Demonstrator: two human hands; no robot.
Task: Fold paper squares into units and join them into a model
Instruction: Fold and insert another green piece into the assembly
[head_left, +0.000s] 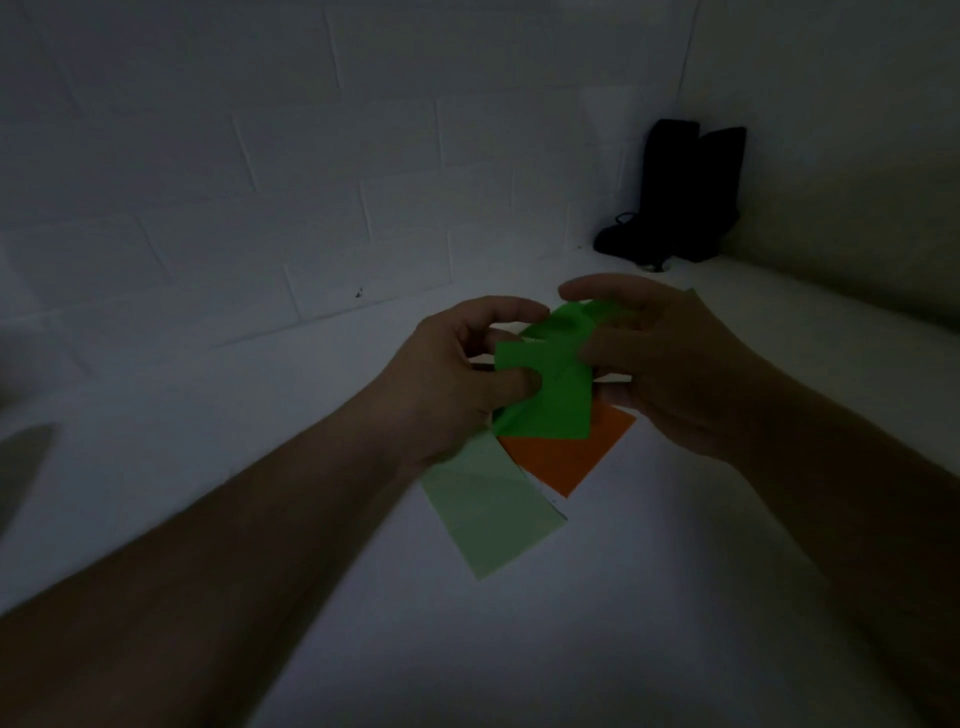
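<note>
While dim light hides any writing, none readable. Bright green paper (545, 384), creased and partly folded, held above white desk (208, 441) near its far right corner. Left hand (457, 374) pinches paper's left edge; right hand (670, 364) grips right side. Pale green sheet (493, 519) and orange sheet (566, 457) lie flat beneath, overlapping. White block wall (260, 156) behind; black boots (675, 197) in corner.

Dim light. White-painted block wall (260, 171) behind white table surface (467, 649); black fabric object (680, 197) in corner.
</note>
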